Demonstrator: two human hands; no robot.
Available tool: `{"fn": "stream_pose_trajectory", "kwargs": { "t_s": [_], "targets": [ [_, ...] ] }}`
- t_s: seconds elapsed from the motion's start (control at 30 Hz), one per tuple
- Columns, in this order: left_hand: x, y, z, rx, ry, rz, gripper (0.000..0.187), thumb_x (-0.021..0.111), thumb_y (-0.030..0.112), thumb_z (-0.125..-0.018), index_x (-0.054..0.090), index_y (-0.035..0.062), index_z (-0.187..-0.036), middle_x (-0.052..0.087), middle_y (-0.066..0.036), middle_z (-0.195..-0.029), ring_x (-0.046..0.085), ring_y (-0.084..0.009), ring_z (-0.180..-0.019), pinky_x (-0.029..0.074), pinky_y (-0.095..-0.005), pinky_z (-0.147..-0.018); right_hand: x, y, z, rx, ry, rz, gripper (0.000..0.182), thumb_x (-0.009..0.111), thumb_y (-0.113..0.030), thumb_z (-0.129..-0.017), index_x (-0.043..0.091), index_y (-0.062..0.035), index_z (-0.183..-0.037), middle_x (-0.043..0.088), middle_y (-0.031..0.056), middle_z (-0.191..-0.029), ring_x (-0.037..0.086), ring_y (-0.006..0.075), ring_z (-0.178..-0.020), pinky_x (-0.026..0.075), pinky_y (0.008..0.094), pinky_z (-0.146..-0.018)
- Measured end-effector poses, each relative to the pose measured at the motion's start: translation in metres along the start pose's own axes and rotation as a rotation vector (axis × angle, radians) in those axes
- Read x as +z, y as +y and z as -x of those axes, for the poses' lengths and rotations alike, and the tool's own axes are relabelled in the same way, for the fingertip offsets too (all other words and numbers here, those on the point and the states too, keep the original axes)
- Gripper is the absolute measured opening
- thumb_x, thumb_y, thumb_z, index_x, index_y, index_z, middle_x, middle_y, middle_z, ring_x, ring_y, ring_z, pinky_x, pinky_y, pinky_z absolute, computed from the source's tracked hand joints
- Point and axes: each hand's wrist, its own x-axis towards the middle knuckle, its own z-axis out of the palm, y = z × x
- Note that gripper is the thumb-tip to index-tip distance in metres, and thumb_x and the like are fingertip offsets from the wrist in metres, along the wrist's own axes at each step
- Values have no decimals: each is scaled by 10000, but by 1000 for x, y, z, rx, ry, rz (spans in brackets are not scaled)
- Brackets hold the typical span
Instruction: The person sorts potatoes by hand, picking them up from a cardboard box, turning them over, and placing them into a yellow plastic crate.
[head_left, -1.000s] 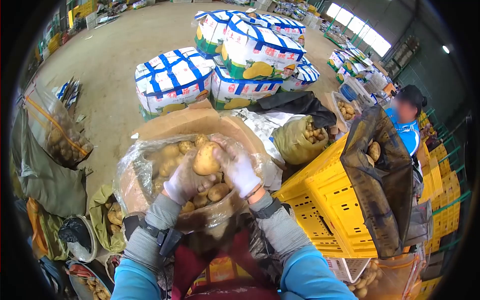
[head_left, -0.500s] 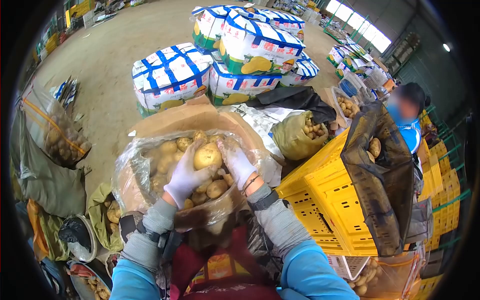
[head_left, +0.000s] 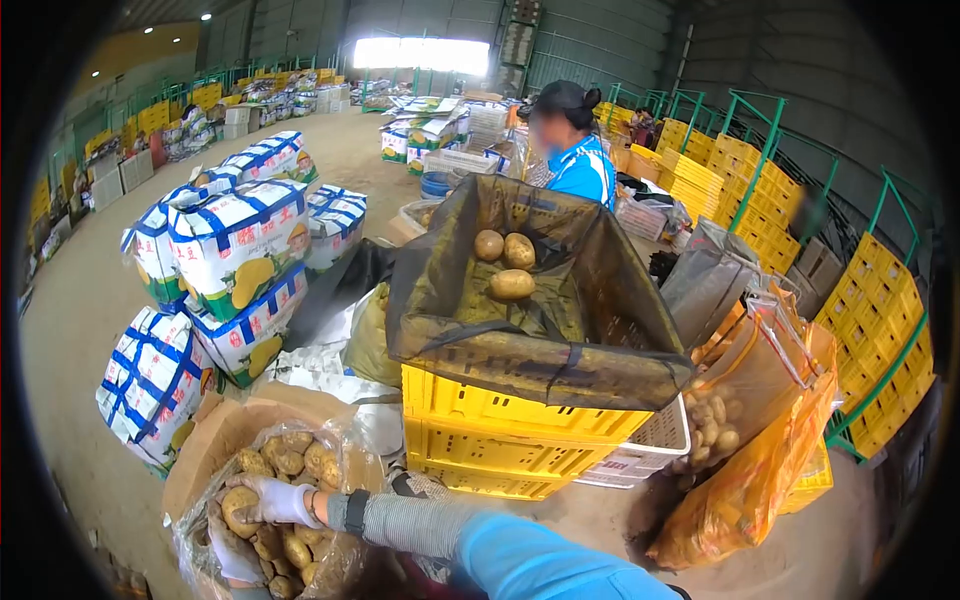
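Note:
Potatoes (head_left: 288,462) fill a cardboard box (head_left: 200,437) lined with clear plastic (head_left: 358,470), at the lower left. Over this pile my right hand (head_left: 280,500), in a white glove, is closed around a large potato (head_left: 240,512). My left hand (head_left: 235,558), gloved too, is low at the box's near left side, its fingers curled up against the same potato; part of it is dim and hidden. To the right, three potatoes (head_left: 512,284) lie inside a yellow crate (head_left: 520,435) lined with dark mesh (head_left: 620,300).
Packed potato cartons (head_left: 235,235) with blue tape are stacked at the left. A co-worker (head_left: 585,165) in blue is behind the crate. At the right stand an orange mesh bag (head_left: 730,500) with potatoes, a white basket (head_left: 650,445) and stacked yellow crates (head_left: 875,330).
My view has swung right and up, bringing the inside of the mesh-lined crate into sight. The box and both hands now appear at the lower left; the potato stays in my grasp.

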Motion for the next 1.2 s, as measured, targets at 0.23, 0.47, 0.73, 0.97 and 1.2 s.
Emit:
{"fn": "stream_pose_trajectory", "kwargs": {
  "t_s": [0.23,0.47,0.73,0.97,1.2],
  "targets": [
    [0,-7,-1,273,-155,-368,500,568,331,-979,456,43,-1373,629,-95,-1146,642,-157,-876,520,-248,-647,-20,10,-11,229,-99,-242,525,612,-256,-967,448,-69,-1429,600,158,-1294,536,243,-1186,379,342,-1068],
    [-9,-13,-7,166,82,-460,455,544,420,-979,534,46,-1237,651,-51,-875,544,-100,-537,411,-204,-430,-14,23,-18,-72,10,-51,596,609,-286,-951,387,-110,-1475,468,141,-1446,422,279,-1351,382,369,-1080],
    [-48,-11,-28,110,341,-467,445,481,491,-989,604,63,-1000,617,-52,-659,492,-112,-416,365,-224,-362,-11,-18,-1,266,-27,-461,584,661,-286,-942,417,-60,-1423,556,119,-1326,512,187,-1188,408,319,-1024],
    [-18,-4,-13,242,17,-633,425,536,271,-1003,504,30,-1352,621,1,-874,511,-59,-616,446,-205,-538,-45,16,-3,32,113,-19,612,630,-273,-939,383,-64,-1458,465,162,-1428,452,271,-1298,347,341,-1104],
    [11,17,14,320,66,-682,379,657,83,-882,597,-41,-1235,644,-134,-1104,615,-173,-890,515,-281,-775,-37,-17,21,-123,-30,460,781,699,-343,-899,313,9,-1480,516,213,-1386,527,373,-1244,450,412,-1039]
  ]
}}
